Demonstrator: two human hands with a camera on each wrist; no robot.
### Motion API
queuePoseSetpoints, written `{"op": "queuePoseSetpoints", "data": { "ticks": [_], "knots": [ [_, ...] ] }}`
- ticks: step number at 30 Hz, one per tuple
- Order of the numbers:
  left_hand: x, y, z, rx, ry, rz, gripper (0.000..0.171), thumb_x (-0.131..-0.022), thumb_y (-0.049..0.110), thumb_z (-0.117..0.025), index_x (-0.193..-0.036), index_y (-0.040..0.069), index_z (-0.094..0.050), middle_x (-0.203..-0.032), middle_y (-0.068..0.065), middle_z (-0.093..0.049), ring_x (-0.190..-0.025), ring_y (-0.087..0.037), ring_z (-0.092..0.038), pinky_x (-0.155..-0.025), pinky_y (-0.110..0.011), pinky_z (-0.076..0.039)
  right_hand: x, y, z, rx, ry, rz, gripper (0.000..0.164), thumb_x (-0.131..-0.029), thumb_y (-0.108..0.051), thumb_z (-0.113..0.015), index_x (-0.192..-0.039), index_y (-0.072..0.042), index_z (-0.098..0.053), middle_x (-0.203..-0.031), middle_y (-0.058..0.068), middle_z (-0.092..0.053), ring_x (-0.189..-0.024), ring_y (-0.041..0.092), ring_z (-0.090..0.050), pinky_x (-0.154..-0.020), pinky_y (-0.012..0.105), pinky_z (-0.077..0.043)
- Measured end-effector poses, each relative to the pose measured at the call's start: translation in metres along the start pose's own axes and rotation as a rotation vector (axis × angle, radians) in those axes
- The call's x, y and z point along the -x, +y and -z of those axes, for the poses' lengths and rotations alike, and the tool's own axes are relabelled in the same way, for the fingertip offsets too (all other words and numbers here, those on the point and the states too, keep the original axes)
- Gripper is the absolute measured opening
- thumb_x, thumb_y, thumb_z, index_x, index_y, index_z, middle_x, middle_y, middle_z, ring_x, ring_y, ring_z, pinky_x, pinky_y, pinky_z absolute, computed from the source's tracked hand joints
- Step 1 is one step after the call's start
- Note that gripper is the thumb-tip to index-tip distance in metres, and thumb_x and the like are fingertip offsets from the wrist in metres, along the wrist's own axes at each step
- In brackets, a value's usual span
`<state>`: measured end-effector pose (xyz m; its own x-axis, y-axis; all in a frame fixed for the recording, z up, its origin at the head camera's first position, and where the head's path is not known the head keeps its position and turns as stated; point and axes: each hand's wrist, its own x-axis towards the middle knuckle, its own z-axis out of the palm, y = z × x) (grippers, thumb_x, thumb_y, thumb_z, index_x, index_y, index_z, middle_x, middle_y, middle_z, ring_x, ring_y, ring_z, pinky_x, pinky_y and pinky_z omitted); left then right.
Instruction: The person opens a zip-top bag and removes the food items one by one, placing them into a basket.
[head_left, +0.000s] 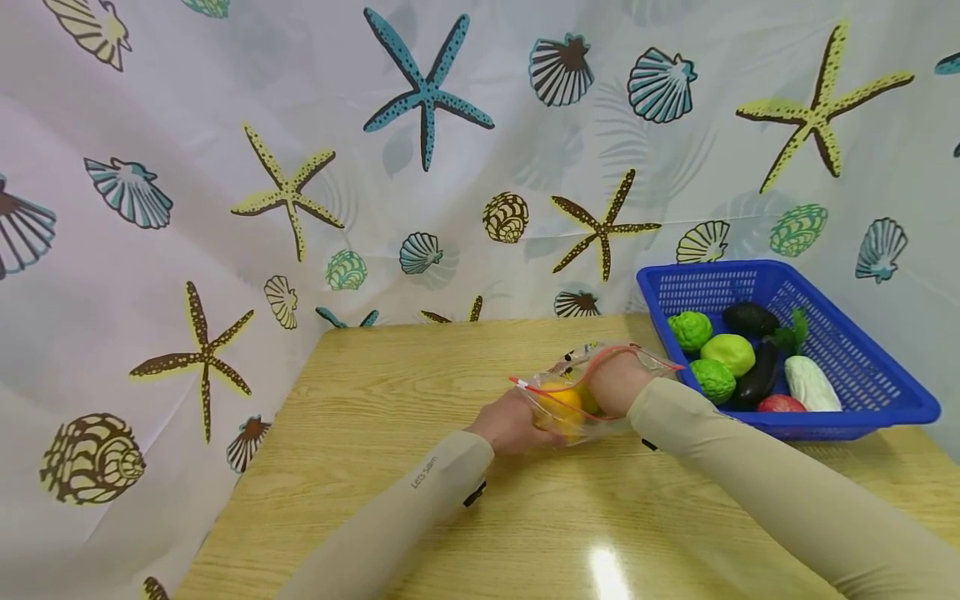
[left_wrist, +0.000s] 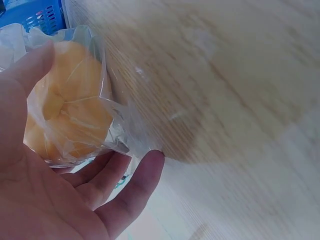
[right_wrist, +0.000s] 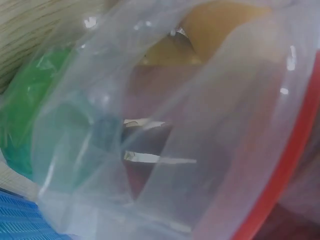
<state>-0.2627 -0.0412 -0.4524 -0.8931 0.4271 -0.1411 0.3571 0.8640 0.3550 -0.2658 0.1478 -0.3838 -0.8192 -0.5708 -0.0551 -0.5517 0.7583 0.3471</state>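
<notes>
A clear plastic zip bag [head_left: 603, 429] with a red zip edge lies on its side at the middle of the table. My left hand [head_left: 516, 423] holds it from the left, thumb over an orange, ribbed, pumpkin-like piece [left_wrist: 75, 95] inside and fingers bent beneath. Through the bag's mouth reaches my right hand [head_left: 618, 382], in past the red edge. Film blurs its fingers [right_wrist: 165, 100] in the right wrist view, and I cannot tell whether they grip anything. A green piece [right_wrist: 32, 100] shows through the film beyond them.
A blue plastic basket [head_left: 892, 408] stands right of the bag. It holds several vegetables and fruits, among them an eggplant [head_left: 759, 375], a yellow-green pepper-like piece [head_left: 729, 355] and a white gourd-like piece [head_left: 812, 385]. A patterned curtain [head_left: 480, 125] hangs behind the wooden table [head_left: 390, 375].
</notes>
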Motion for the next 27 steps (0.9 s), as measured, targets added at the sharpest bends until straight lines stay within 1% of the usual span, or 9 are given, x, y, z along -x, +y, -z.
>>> {"op": "queuePoseSetpoints", "data": {
  "ticks": [2,4,7,13,17,20,24,26,27],
  "knots": [
    [-0.0005,0.0000,-0.0005,0.002,0.002,-0.004,0.069,-0.068,0.069,-0.069,-0.114,0.018,-0.065,-0.118,0.003,-0.057,-0.088,-0.009,-0.050,-0.070,-0.032,-0.050,0.0009,0.0005,0.0004,0.001,0.004,0.017,0.013,-0.072,-0.021,-0.071,-0.062,-0.013,-0.065,-0.073,0.005,-0.067,-0.066,0.024,-0.058,-0.061,0.043,-0.056],
    [-0.0012,-0.0001,-0.0014,0.000,0.004,-0.009,0.070,-0.068,0.069,-0.069,-0.116,0.019,-0.064,-0.120,0.003,-0.057,-0.092,-0.008,-0.050,-0.075,-0.033,-0.050,0.0014,0.0011,0.0010,0.005,-0.001,0.035,0.016,-0.072,-0.024,-0.071,-0.063,-0.013,-0.065,-0.073,0.006,-0.067,-0.066,0.024,-0.058,-0.060,0.043,-0.056],
    [-0.0024,-0.0006,-0.0030,0.004,0.005,-0.013,0.073,-0.067,0.070,-0.069,-0.118,0.019,-0.062,-0.122,0.003,-0.056,-0.094,-0.008,-0.050,-0.078,-0.034,-0.050,0.0014,0.0028,0.0020,0.018,-0.033,0.060,0.020,-0.073,-0.027,-0.070,-0.061,-0.013,-0.063,-0.071,0.005,-0.066,-0.064,0.023,-0.057,-0.060,0.042,-0.055],
    [-0.0028,-0.0006,-0.0033,0.034,0.003,-0.025,0.070,-0.066,0.069,-0.071,-0.116,0.021,-0.061,-0.115,0.006,-0.057,-0.088,-0.008,-0.050,-0.077,-0.032,-0.050,0.0015,0.0084,0.0028,-0.020,-0.093,0.093,0.028,-0.073,-0.020,-0.070,-0.052,-0.018,-0.053,-0.059,-0.003,-0.056,-0.055,0.016,-0.050,-0.054,0.032,-0.050],
    [-0.0028,0.0000,-0.0015,0.044,0.008,-0.034,0.068,-0.066,0.068,-0.071,-0.114,0.022,-0.061,-0.113,0.007,-0.058,-0.087,-0.007,-0.050,-0.076,-0.032,-0.050,0.0003,0.0101,0.0028,-0.046,-0.101,0.076,0.029,-0.073,-0.018,-0.071,-0.051,-0.019,-0.052,-0.058,-0.004,-0.054,-0.054,0.015,-0.049,-0.052,0.032,-0.049],
    [-0.0031,0.0008,-0.0005,0.052,0.008,-0.032,0.065,-0.065,0.069,-0.071,-0.110,0.022,-0.063,-0.110,0.007,-0.058,-0.085,-0.008,-0.050,-0.075,-0.032,-0.050,-0.0017,0.0099,0.0010,-0.020,-0.118,0.049,0.025,-0.073,-0.025,-0.071,-0.055,-0.017,-0.056,-0.061,-0.002,-0.058,-0.056,0.016,-0.051,-0.055,0.035,-0.052],
    [-0.0029,0.0015,-0.0012,0.056,-0.003,-0.028,0.061,-0.065,0.071,-0.069,-0.102,0.024,-0.065,-0.106,0.008,-0.059,-0.083,-0.007,-0.051,-0.072,-0.031,-0.049,-0.0031,0.0077,-0.0024,0.001,-0.149,0.018,0.026,-0.074,-0.034,-0.070,-0.059,-0.014,-0.061,-0.064,-0.001,-0.061,-0.058,0.018,-0.053,-0.060,0.040,-0.054],
    [-0.0023,0.0020,-0.0019,0.055,-0.011,-0.025,0.058,-0.064,0.072,-0.068,-0.098,0.025,-0.066,-0.104,0.008,-0.059,-0.082,-0.007,-0.051,-0.071,-0.032,-0.050,-0.0029,0.0065,-0.0036,-0.003,-0.148,0.021,0.024,-0.074,-0.032,-0.070,-0.060,-0.013,-0.063,-0.064,0.000,-0.062,-0.058,0.019,-0.053,-0.059,0.042,-0.054],
    [-0.0018,0.0024,-0.0023,0.054,-0.012,-0.027,0.058,-0.064,0.072,-0.068,-0.097,0.025,-0.066,-0.104,0.008,-0.059,-0.083,-0.007,-0.051,-0.071,-0.032,-0.050,-0.0024,0.0060,-0.0037,-0.008,-0.155,0.021,0.021,-0.073,-0.028,-0.071,-0.061,-0.013,-0.063,-0.065,0.000,-0.062,-0.058,0.019,-0.053,-0.059,0.042,-0.053]
  ]
}}
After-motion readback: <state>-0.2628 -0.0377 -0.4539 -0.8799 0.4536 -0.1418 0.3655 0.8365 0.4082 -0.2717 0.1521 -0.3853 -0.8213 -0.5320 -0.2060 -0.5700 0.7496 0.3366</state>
